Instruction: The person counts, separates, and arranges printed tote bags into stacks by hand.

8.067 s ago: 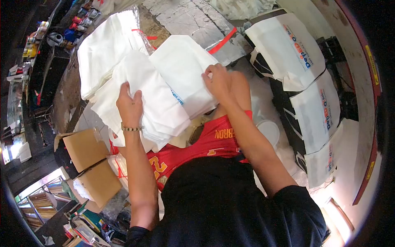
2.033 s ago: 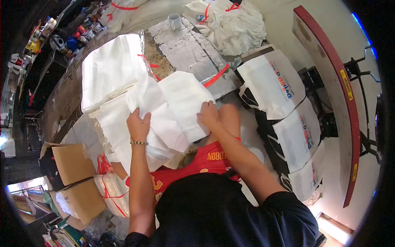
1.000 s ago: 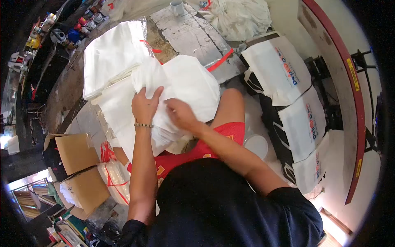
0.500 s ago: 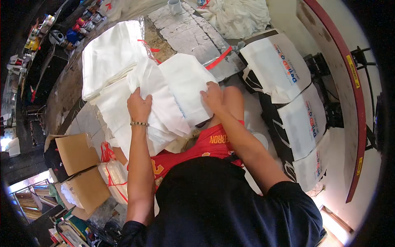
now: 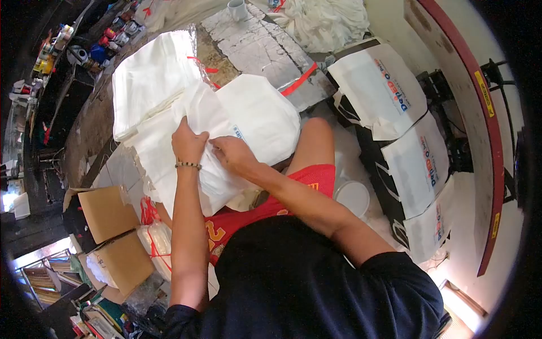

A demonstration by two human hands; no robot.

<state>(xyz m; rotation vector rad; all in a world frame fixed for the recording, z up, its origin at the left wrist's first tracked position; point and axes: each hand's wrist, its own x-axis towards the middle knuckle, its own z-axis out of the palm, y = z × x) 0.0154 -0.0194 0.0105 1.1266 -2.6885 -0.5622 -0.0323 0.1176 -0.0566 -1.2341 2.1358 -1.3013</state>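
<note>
Across my lap and the table edge lies a pile of white fabric bags [image 5: 155, 150]. My left hand [image 5: 189, 142], with a beaded bracelet at the wrist, is closed on the raised edge of one white bag. Close beside it, my right hand [image 5: 232, 153] has its fingers pinched together at the same bag's folds; the fingertips' exact hold is partly hidden. To the right, a white bag [image 5: 262, 113] lies flat, showing small blue print near my right hand. Another neat stack of white bags [image 5: 149, 79] rests further up the table.
Several printed white bags [image 5: 372, 85] hang over a dark rack at right. A silver-covered board [image 5: 254, 42] with red tape and a white mug [image 5: 237, 10] are at the back. Cardboard boxes [image 5: 107, 212] stand at lower left. A round white lid [image 5: 352, 198] is beside my leg.
My right hand has left the right edge of the flat bag and moved left, close to my left hand. More blue print now shows. My left hand has barely moved.
</note>
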